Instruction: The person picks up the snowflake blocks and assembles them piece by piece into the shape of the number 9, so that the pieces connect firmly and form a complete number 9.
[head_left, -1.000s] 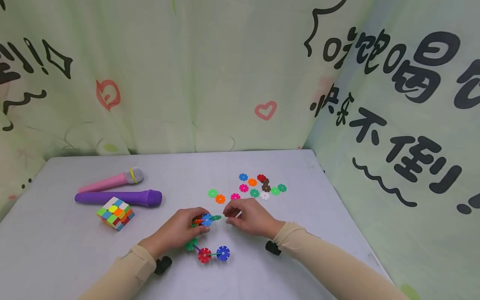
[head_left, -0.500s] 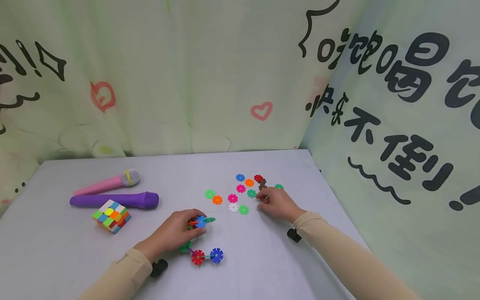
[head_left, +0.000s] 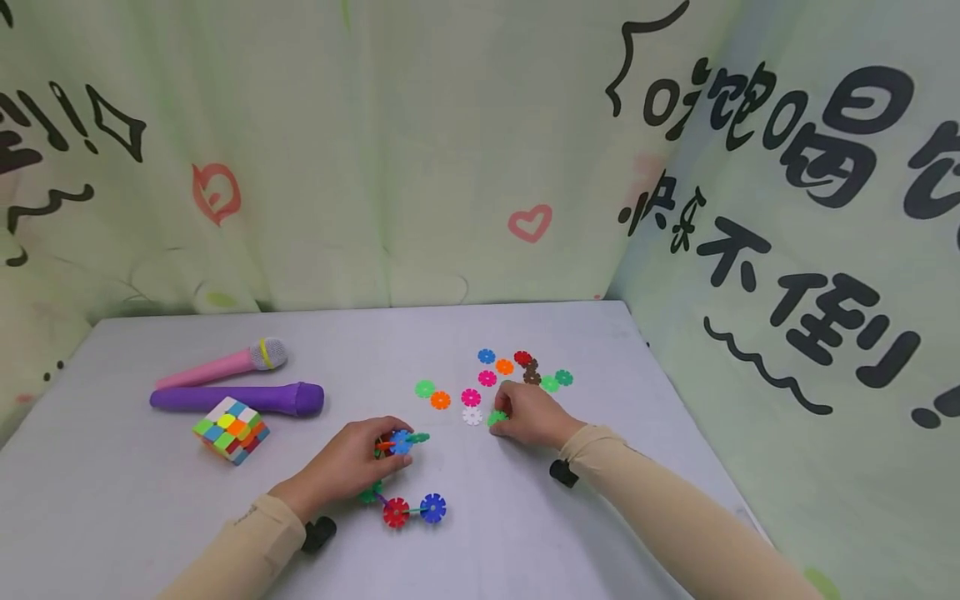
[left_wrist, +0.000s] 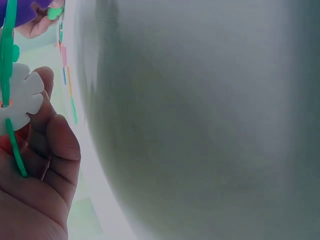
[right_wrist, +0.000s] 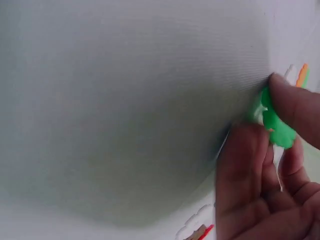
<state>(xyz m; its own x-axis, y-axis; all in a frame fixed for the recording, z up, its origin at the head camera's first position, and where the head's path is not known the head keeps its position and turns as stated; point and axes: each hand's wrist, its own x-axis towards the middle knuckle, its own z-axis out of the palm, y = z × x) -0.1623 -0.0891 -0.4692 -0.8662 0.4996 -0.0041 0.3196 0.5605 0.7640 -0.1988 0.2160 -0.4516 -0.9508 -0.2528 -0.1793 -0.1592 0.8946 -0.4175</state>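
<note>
My left hand grips a linked chain of notched plastic discs; its light-blue disc shows between thumb and fingers. The chain runs down toward me to a red disc and a dark-blue disc. In the left wrist view a white disc of the chain stands by my fingertips, with green discs slotted into it edge-on. To the right, my right hand pinches a bright-green disc between thumb and fingers, close to the tabletop. A white disc lies just left of those fingertips.
Several loose discs lie scattered beyond my hands, among them an orange disc and a brown disc. On the left are a pink microphone, a purple microphone and a puzzle cube. Curtains stand behind the table.
My right hand went from beside the chain out to the right, then came back left and took hold of the bright-green disc. My left hand stays nearly still with the chain.
</note>
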